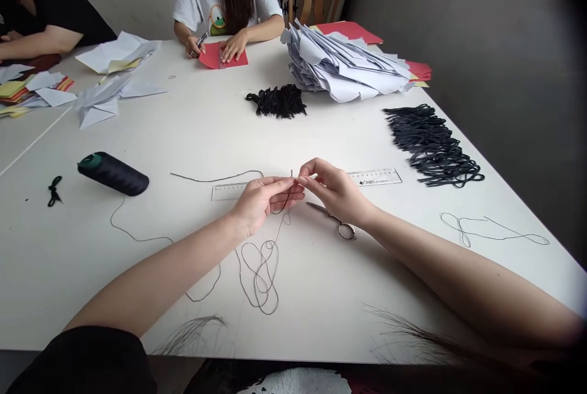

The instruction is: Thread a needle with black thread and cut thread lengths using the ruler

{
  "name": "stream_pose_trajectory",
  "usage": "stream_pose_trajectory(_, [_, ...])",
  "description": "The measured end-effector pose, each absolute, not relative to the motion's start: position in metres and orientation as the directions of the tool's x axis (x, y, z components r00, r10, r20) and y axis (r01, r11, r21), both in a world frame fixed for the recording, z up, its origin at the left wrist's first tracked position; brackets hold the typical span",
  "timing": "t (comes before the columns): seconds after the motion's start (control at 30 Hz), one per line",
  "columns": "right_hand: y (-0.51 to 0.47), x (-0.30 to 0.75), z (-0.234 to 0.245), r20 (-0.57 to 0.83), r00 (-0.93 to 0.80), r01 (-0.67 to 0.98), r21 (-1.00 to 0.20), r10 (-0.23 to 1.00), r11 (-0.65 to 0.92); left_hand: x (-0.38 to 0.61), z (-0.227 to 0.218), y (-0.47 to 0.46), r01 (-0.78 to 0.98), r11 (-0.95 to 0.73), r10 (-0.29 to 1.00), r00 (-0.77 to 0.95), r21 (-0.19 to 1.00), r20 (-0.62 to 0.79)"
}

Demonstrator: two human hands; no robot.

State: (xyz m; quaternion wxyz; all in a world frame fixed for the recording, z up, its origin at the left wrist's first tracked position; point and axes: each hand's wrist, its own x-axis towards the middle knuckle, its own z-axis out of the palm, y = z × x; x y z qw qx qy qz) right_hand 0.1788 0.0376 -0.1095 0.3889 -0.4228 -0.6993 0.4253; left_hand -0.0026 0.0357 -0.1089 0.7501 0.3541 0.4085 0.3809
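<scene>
My left hand (263,201) and my right hand (332,189) meet just above a clear ruler (376,178) on the white table (206,125). Both pinch a dark thread (263,268) between fingertips; a short end sticks up between them. The thread hangs down from my fingers and lies in loose loops on the table in front of me. Small scissors (337,223) lie under my right wrist. A dark thread spool (113,174) lies on its side to the left, its thread trailing towards me.
A pile of black loops (431,143) lies at right, a black tassel bundle (277,101) farther back, and a tall stack of white paper (343,63) behind. A loose thread piece (490,229) lies near the right edge. Two other people sit at the far side with paper sheets.
</scene>
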Motion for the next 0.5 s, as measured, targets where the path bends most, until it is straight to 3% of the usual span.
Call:
stream_pose_trajectory(0.13, [0.037,0.177,-0.1159,0.12,-0.372,0.104,-0.98,0.921,0.169,-0.0055,-0.1137,0.0344,-0.236,0.465,0.85,0.388,0.853,-0.356])
stream_pose_trajectory(0.5, [0.0361,0.1757,-0.1165,0.094,-0.366,0.056,-0.991,0.926,0.122,-0.0038,-0.1168,0.03,-0.173,0.413,0.861,0.393,0.894,-0.322])
